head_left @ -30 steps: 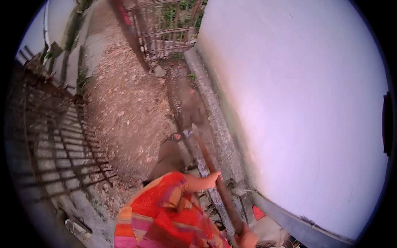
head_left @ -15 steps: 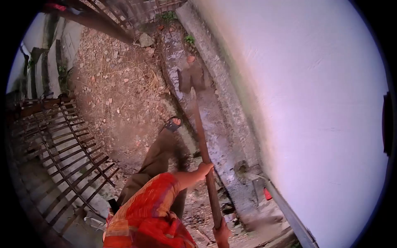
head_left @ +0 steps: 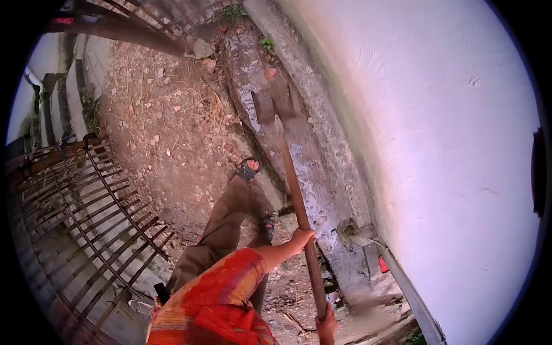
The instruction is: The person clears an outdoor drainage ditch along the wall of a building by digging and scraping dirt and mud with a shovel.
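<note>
A long wooden-handled shovel point(head_left: 296, 184) lies slanted across the middle of the view. Its muddy blade point(head_left: 265, 107) rests on the wet concrete channel floor, touching or sunk in a thin layer of mud. My left hand point(head_left: 302, 238) is wrapped round the lower-middle part of the handle, its arm coming out of an orange-red sleeve point(head_left: 230, 282). Nearer the handle's upper end, at the bottom edge of the view, my right hand point(head_left: 326, 326) grips it too, partly cut off. Just beyond the blade sits a reddish brick piece point(head_left: 270, 73).
A white wall point(head_left: 437, 126) rises along the right. On the left are gravelly ground point(head_left: 172, 132) and a rusty metal grille point(head_left: 98, 213). My sandaled foot point(head_left: 248, 168) stands at the channel's edge. A pipe point(head_left: 408, 287) runs by the wall's foot.
The blade has slid slightly back from the brick piece, toward me. Both hands keep their hold on the handle. The view has shifted a little, and a second foot now shows.
</note>
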The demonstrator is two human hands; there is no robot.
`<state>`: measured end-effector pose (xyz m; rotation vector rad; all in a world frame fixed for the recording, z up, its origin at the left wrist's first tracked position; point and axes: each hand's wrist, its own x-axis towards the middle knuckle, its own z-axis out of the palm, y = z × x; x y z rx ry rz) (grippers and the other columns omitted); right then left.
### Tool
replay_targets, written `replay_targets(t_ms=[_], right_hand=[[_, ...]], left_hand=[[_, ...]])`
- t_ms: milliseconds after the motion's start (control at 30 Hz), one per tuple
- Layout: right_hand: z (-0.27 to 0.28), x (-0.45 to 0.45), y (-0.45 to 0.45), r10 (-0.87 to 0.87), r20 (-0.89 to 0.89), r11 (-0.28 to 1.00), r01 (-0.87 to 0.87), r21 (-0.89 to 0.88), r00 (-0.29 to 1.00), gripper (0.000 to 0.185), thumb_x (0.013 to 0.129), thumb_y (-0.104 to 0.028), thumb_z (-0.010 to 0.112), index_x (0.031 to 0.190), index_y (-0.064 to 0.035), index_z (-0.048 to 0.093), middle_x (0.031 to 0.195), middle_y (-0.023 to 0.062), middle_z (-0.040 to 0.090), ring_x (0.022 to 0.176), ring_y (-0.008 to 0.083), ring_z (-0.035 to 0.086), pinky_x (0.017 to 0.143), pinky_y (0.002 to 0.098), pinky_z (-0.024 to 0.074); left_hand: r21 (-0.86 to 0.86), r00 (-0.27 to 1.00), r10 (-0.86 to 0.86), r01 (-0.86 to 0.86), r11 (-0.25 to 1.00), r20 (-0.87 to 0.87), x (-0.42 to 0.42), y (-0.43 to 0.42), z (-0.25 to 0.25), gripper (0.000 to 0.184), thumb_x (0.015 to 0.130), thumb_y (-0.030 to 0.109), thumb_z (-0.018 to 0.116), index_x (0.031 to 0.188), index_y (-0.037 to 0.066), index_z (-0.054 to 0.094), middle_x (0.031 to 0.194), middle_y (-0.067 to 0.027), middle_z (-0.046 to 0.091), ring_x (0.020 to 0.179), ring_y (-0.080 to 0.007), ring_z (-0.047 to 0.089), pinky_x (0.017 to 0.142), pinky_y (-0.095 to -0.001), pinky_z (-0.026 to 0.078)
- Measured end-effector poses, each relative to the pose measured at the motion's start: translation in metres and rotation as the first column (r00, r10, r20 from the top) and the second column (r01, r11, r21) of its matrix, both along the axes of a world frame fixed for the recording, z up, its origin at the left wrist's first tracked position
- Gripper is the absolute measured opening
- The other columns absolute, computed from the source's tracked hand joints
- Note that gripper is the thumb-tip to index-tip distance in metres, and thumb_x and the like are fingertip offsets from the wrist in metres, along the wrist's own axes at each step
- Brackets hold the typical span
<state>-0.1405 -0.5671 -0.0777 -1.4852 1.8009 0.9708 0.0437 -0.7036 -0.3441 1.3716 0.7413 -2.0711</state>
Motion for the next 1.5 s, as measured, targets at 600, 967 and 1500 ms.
replay_targets(t_ms=[600,967,1500], right_hand=[[-0.073,0.091,-0.133,0.182,0.089,0.977,-0.170,-0.127,0.979,0.077,0.061,-0.019,0.069,0.128,-0.0150,0.030,0.095,0.0107,0.055,0.065,0.0312,0.058,0.053,0.0424,0.0452],[-0.127,0.161,-0.279,0.284,0.148,0.937,-0.242,-0.251,0.947,0.066,0.060,-0.011,0.065,0.120,-0.0127,0.037,0.086,0.0163,0.058,0.065,0.0332,0.058,0.056,0.0438,0.0448],[-0.314,0.217,-0.211,-0.071,0.442,0.993,0.107,-0.057,0.894,0.045,0.063,-0.016,0.065,0.100,-0.0044,0.042,0.069,0.0186,0.059,0.066,0.0359,0.058,0.058,0.0437,0.0453]], left_hand=[[-0.254,0.999,0.022,-0.009,0.967,0.047,0.102,-0.110,-0.082,0.014,0.079,0.015,0.053,0.071,0.005,0.049,0.064,-0.0065,0.051,0.059,-0.0205,0.054,0.060,-0.0379,0.047],[-0.240,0.958,0.200,-0.149,0.959,0.206,0.184,-0.242,-0.135,0.013,0.073,0.010,0.057,0.078,0.002,0.048,0.069,-0.0098,0.051,0.064,-0.0229,0.056,0.058,-0.0368,0.048],[-0.131,0.872,-0.085,0.167,0.977,0.482,0.278,-0.237,-0.212,0.015,0.079,0.013,0.056,0.076,-0.001,0.050,0.066,-0.0103,0.050,0.057,-0.0235,0.054,0.053,-0.0389,0.047]])
